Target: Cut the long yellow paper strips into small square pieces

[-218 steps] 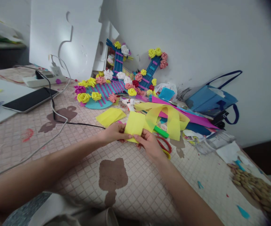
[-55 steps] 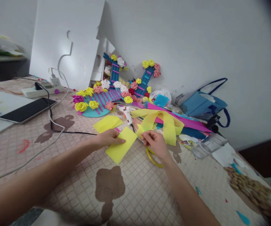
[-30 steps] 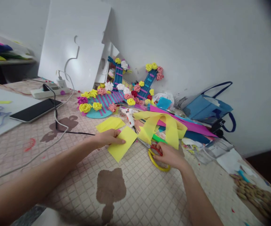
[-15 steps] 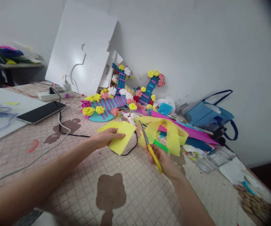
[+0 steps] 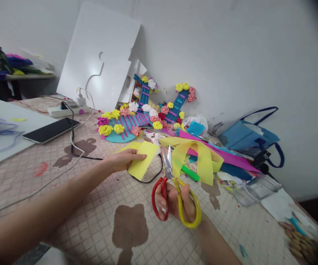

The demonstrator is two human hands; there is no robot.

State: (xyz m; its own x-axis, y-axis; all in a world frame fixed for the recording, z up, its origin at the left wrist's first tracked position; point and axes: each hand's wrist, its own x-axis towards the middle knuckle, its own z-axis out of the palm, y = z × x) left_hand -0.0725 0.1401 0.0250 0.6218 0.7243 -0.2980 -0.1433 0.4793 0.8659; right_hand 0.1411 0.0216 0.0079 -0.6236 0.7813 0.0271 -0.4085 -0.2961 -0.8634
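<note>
My left hand point(image 5: 125, 160) pinches a piece of yellow crepe-like paper point(image 5: 144, 162) between thumb and fingers, above the table. In my right hand point(image 5: 177, 202) is a pair of scissors point(image 5: 169, 170) with one red and one yellow handle. My fingers pass through both loops, and the blades are slightly parted, pointing away from me. The blades are to the right of the paper and apart from it. A long curled yellow strip point(image 5: 208, 165) lies just beyond the scissors, beside a green block-like piece point(image 5: 190, 172).
Behind the hands are blue panels with paper flowers point(image 5: 136, 121) and a white glue gun point(image 5: 153, 137). A tablet-like black device point(image 5: 52, 130), a power strip point(image 5: 67, 110) and cables lie to the left. A blue bag point(image 5: 250, 136) stands at the right against the wall.
My right hand has turned the scissors so both handles show, and the blades have parted. The left hand still holds the yellow paper in nearly the same place.
</note>
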